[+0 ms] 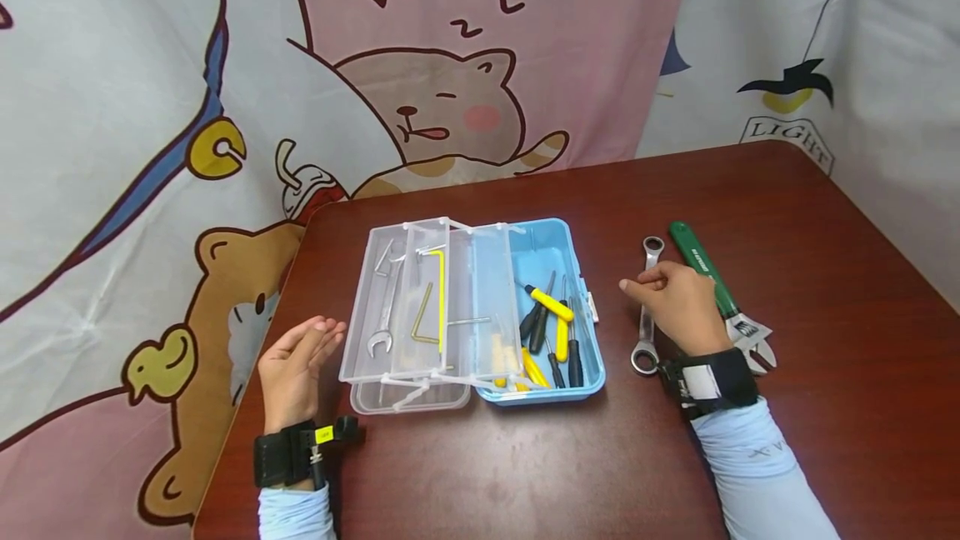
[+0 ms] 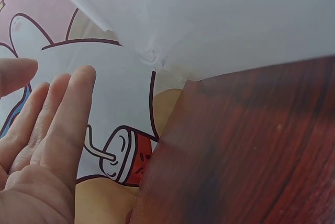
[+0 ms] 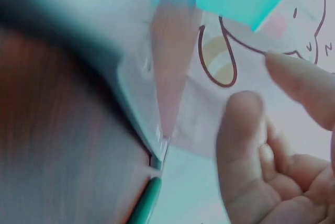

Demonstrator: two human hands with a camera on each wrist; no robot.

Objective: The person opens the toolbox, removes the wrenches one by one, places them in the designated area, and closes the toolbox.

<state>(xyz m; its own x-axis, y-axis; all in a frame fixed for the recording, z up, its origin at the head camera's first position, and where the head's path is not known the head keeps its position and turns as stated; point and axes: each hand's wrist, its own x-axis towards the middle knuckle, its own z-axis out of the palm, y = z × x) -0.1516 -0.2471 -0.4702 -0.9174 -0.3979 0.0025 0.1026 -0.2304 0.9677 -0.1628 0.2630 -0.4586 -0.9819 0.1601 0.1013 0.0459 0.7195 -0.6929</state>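
Observation:
My left hand (image 1: 296, 365) is beside the left edge of the clear two-part tray (image 1: 356, 357), its fingers extended and holding nothing. In the left wrist view those fingers (image 2: 70, 114) are straight. My right hand (image 1: 682, 307) hovers over a double-ended ring wrench (image 1: 647, 325), hiding part of its shaft. The right wrist view shows its thumb and forefinger apart, the other fingers curled loosely, with nothing between them. A green-handled adjustable wrench (image 1: 705, 261) lies just right of that hand. The blue toolbox (image 1: 540, 394) stands open between the hands.
Yellow and black screwdrivers (image 1: 551, 302) lie in the toolbox. The tray holds an open-end wrench (image 1: 387, 302), a yellow hex key (image 1: 442, 298) and a brass-coloured hex key (image 1: 417, 323). A cartoon-print cloth (image 1: 600, 40) hangs behind the brown table (image 1: 525, 473).

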